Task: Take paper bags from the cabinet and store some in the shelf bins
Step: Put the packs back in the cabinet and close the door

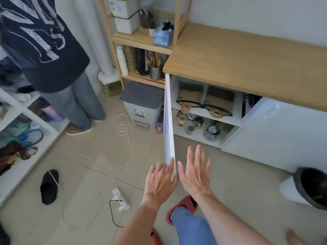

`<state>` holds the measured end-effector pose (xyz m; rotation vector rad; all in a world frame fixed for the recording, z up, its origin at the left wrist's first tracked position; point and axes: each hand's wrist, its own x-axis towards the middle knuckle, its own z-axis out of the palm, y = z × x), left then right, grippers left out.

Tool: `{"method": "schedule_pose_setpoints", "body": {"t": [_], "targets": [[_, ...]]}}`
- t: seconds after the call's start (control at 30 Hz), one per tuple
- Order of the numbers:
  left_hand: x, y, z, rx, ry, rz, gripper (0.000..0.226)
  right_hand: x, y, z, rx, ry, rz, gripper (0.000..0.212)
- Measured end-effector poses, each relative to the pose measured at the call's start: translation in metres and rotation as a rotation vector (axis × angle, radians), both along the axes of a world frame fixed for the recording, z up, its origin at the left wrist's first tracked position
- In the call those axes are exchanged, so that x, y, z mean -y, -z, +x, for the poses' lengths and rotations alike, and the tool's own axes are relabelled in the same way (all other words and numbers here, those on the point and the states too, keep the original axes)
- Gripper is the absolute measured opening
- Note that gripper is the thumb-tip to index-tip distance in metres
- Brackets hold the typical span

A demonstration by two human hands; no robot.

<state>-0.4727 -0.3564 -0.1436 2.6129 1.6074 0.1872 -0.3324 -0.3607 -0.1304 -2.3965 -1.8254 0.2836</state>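
Note:
The white cabinet (207, 114) under a wooden countertop stands with its left door (169, 124) swung open toward me. On its upper shelf two brown paper bags (191, 96) (220, 100) with twine handles stand side by side. My left hand (160, 181) touches the door's near edge, fingers curled against it. My right hand (194, 171) hovers just right of that edge, fingers spread and empty. The wooden shelf unit (141, 38) with white bins (126, 16) stands at the back.
Cups and bowls fill the cabinet's lower shelf (198, 126). A grey pedal bin (142, 105) stands left of the door. Another person (53, 64) stands at the left by a white shelf. A power strip (119, 198) with cords and a black slipper (49, 186) lie on the floor.

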Motion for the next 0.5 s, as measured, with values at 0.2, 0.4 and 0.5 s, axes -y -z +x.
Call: {"method": "schedule_pose_setpoints", "body": {"t": [0.2, 0.4, 0.5], "targets": [[-0.009, 0.005, 0.089, 0.07, 0.143, -0.084, 0.069, 0.021, 0.008, 0.08, -0.048, 0.247, -0.011, 0.074], [-0.029, 0.014, 0.161, 0.082, 0.289, -0.095, 0.06, 0.016, 0.017, 0.168, -0.061, 0.408, -0.032, 0.076], [-0.048, 0.017, 0.202, 0.025, 0.347, -0.086, 0.058, 0.007, 0.017, 0.214, -0.069, 0.469, -0.061, 0.077]]}}
